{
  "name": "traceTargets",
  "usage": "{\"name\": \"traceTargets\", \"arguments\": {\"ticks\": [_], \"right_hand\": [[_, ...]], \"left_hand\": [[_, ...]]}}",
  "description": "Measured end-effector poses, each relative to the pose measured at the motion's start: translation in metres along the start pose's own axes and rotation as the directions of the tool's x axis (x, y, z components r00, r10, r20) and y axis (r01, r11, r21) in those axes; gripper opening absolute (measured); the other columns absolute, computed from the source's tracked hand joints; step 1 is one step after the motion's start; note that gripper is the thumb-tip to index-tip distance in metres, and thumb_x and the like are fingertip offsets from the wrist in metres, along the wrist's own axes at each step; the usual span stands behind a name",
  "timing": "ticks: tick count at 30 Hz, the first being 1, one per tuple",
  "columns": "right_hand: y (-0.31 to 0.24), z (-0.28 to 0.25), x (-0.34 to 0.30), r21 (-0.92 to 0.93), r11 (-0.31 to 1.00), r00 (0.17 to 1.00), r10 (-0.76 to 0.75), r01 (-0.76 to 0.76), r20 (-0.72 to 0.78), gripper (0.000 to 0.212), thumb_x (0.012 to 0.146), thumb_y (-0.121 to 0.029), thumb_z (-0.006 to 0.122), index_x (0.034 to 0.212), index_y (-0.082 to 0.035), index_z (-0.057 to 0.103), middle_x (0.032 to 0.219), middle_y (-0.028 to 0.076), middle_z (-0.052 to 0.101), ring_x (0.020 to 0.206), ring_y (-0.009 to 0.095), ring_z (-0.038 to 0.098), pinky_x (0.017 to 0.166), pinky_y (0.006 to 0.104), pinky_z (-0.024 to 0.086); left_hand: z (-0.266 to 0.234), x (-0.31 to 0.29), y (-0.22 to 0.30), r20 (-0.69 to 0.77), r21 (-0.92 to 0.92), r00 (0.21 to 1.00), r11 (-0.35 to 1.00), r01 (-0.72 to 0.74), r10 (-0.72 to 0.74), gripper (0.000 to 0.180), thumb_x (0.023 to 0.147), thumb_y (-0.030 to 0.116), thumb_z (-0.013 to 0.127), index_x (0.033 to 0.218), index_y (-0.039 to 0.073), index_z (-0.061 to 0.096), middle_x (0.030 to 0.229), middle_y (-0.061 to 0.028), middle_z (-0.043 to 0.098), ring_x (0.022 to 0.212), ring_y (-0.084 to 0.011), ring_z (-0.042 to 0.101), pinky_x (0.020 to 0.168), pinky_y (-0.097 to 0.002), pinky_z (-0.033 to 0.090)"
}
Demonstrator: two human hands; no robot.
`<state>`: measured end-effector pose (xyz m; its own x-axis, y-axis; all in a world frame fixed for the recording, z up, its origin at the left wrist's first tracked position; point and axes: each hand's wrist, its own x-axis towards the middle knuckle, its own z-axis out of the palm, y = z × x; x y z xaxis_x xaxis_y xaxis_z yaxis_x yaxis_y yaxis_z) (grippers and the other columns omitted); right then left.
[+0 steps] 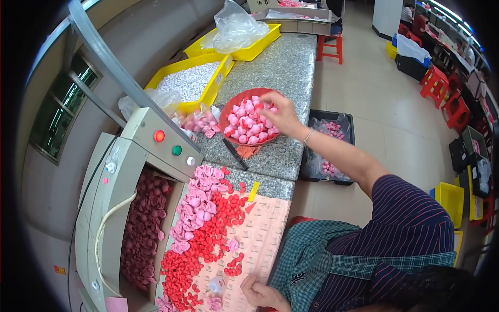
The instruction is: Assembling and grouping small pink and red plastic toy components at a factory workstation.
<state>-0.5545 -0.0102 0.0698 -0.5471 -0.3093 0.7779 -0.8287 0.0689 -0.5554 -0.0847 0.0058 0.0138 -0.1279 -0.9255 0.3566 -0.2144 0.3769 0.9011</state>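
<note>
**Right hand at the edge of a heaped, round red bowl**

The small, rounded pink pieces with red parts are piled close to the bowl's rim, so a hurried lift or a knock from the wrist could probably send some over the side. Strays might roll across the speckled grey stone counter or drop toward the black plastic crate below its edge.

The pieces lie directly under and beside the right hand's bent fingertips, which reach over the rim; whether they pinch one cannot be told. The left hand rests loosely curled on the pale pink printed sheet, near a small white bottle; its palm is hidden, so its hold is unclear.
</note>
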Motion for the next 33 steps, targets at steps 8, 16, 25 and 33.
{"name": "traceTargets", "arguments": {"ticks": [8,16,25,33], "right_hand": [[0.096,-0.02,0.01,-0.476,0.871,0.975,0.194,-0.121,0.107,0.02,0.075,-0.022,0.074,0.09,-0.009,0.072,0.084,0.005,0.071,0.09,0.027,0.062,0.086,0.0423,0.048],[0.107,-0.028,0.0,-0.493,0.867,0.979,0.154,-0.069,0.134,0.018,0.077,-0.029,0.074,0.087,-0.015,0.077,0.091,0.002,0.073,0.1,0.022,0.059,0.093,0.0441,0.039],[0.104,-0.015,0.016,-0.609,0.782,0.927,0.315,-0.132,0.204,0.016,0.08,-0.029,0.07,0.081,-0.014,0.075,0.09,0.009,0.072,0.106,0.028,0.058,0.092,0.0464,0.034],[0.098,-0.009,0.005,-0.518,0.847,0.968,0.218,-0.123,0.126,0.014,0.08,-0.023,0.069,0.087,-0.011,0.072,0.097,0.007,0.07,0.102,0.027,0.058,0.094,0.0443,0.037]], "left_hand": [[-0.003,-0.005,-0.008,0.024,0.036,0.998,0.997,-0.067,0.066,0.019,0.079,-0.008,0.041,0.083,-0.004,0.058,0.086,-0.0106,0.059,0.073,-0.0194,0.054,0.065,-0.0287,0.048],[0.005,-0.008,-0.002,0.116,0.061,0.987,0.991,-0.118,0.11,0.019,0.079,-0.008,0.041,0.084,-0.004,0.059,0.085,-0.0111,0.059,0.074,-0.0202,0.055,0.066,-0.0293,0.048],[0.019,-0.002,0.038,0.19,0.038,0.964,0.979,-0.198,0.187,0.019,0.079,-0.008,0.042,0.085,-0.004,0.06,0.085,-0.0117,0.06,0.074,-0.0211,0.056,0.067,-0.0299,0.049],[0.016,0.002,0.032,0.155,0.065,0.962,0.969,-0.237,0.225,0.019,0.08,-0.007,0.042,0.085,-0.005,0.06,0.084,-0.0122,0.06,0.075,-0.0219,0.057,0.068,-0.0305,0.049]]}}
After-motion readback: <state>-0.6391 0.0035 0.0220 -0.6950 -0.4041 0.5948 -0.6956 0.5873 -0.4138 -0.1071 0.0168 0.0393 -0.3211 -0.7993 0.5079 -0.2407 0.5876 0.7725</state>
